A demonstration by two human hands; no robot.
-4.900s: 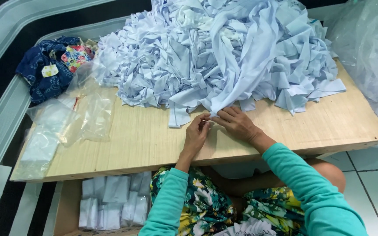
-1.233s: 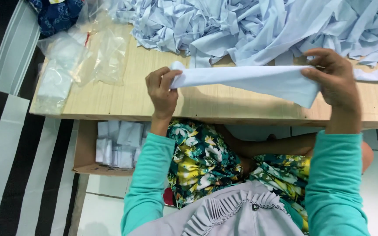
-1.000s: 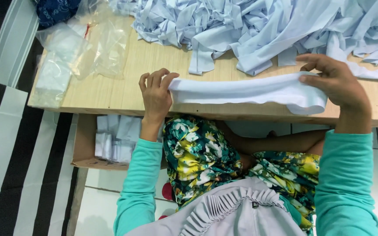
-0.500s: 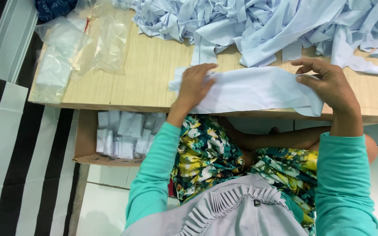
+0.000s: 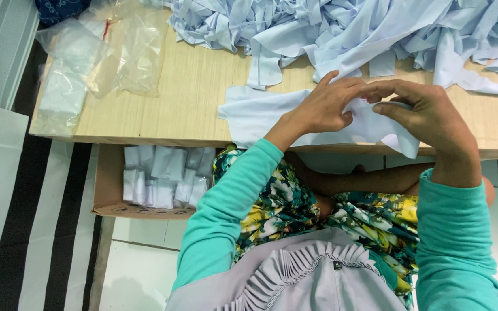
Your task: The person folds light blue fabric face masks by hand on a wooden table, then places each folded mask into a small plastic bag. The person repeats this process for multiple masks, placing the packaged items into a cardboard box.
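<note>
A pale blue strip of cloth (image 5: 260,115) lies folded at the near edge of the wooden table (image 5: 191,103). My left hand (image 5: 327,106) presses on its right part, fingers curled over the fold. My right hand (image 5: 427,109) pinches the cloth's right end, thumb and fingers closed on it, right beside the left hand. A big heap of the same pale blue cloth pieces (image 5: 341,29) covers the far side of the table.
Clear plastic bags (image 5: 96,55) lie at the table's left end. A cardboard box (image 5: 108,190) with several folded, bagged cloth pieces (image 5: 162,175) stands on the floor under the left of the table. A dark blue bundle (image 5: 59,8) is at the top left.
The cloth was held stretched between both hands; my left hand has since moved right, folding the strip over until both hands meet at its right end on the table.
</note>
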